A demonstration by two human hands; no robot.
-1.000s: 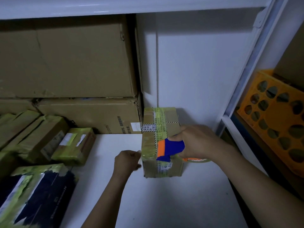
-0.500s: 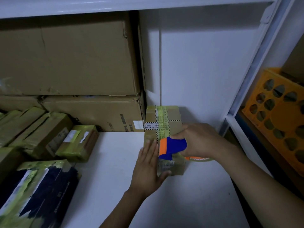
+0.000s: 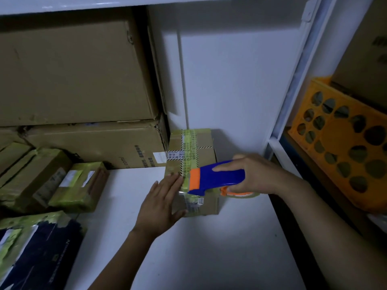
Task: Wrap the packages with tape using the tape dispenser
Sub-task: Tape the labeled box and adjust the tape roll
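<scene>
Head cam: package (image 3: pixel 201 147) sits on the shelf (image 3: pixel 209 248). Its near-left face has the left hand (image 3: pixel 161 208) flat against it, fingers straight, probably bracing it, while the right hand (image 3: pixel 255 176) grips the dispenser (image 3: pixel 217 176) over its near top edge, looks ready to lay tape.

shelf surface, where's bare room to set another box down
The widest bare patch of the white shelf lies in front of the package, out to the near edge. A narrower strip runs between the package and the small taped parcel. The left edge is crowded with parcels, the back with stacked cartons.
</scene>
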